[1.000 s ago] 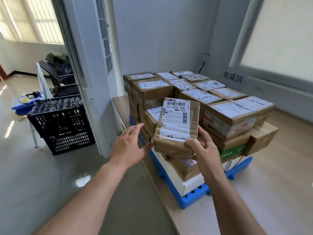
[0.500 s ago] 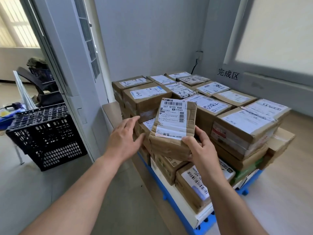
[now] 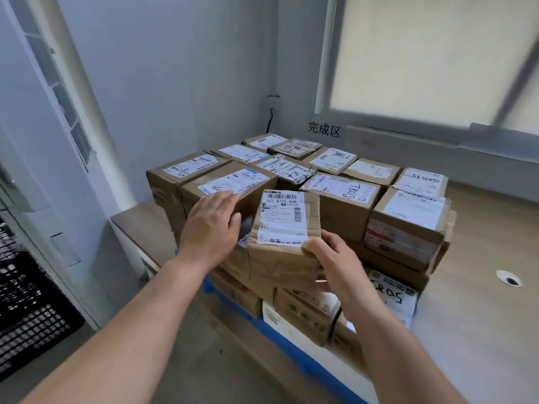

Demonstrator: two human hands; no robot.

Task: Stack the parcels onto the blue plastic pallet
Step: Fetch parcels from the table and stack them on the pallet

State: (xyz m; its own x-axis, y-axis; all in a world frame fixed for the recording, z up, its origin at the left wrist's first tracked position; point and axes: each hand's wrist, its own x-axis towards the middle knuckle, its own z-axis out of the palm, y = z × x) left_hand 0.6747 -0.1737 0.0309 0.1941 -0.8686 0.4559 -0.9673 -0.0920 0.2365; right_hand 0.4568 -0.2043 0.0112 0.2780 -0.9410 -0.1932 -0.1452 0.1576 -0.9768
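At the front of the brown cardboard stack (image 3: 344, 199) on the blue plastic pallet (image 3: 294, 351), the right hand (image 3: 335, 263) grips the near corner of a small white-labelled brown cardboard parcel (image 3: 287, 228); the left hand (image 3: 211, 228) is open, fingers straight, just beside it.

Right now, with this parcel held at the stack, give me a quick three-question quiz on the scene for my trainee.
1. True or false: the right hand grips the parcel labelled 507 N705 A68 at its near corner.
2. The left hand is: A) open, fingers straight, beside that parcel; B) curled round a tape roll; C) out of view.
3. Fill in: the black crate stands at the ___ edge of the view.
Key: 1 true; 2 A; 3 left.
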